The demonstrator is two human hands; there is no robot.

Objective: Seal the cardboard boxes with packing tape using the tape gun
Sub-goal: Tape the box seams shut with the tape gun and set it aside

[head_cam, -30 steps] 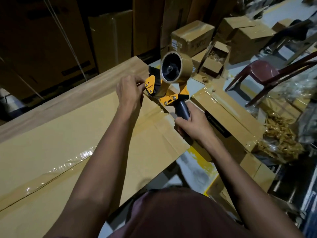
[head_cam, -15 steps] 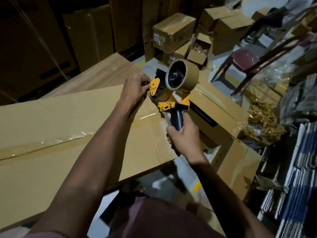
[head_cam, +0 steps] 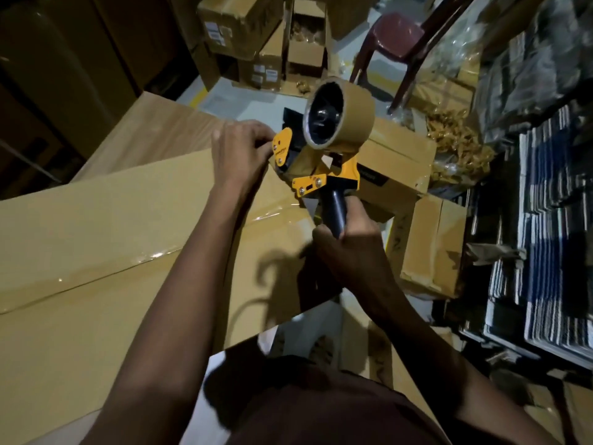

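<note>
Now closer, tape gun (head_cam: 316, 162) still gripped, box (head_cam: 96, 252) nearer.

The scene is dim, lit from above and ahead. The large flat tan cardboard box (head_cam: 96, 252) carries a dark shadow of the tape gun and glare streaks along its clear tape seam. Corners fall into darkness, and wide-angle distortion bends the edges.

dim room | pale floor (head_cam: 244, 101) | maroon plastic chair (head_cam: 398, 30)
</note>
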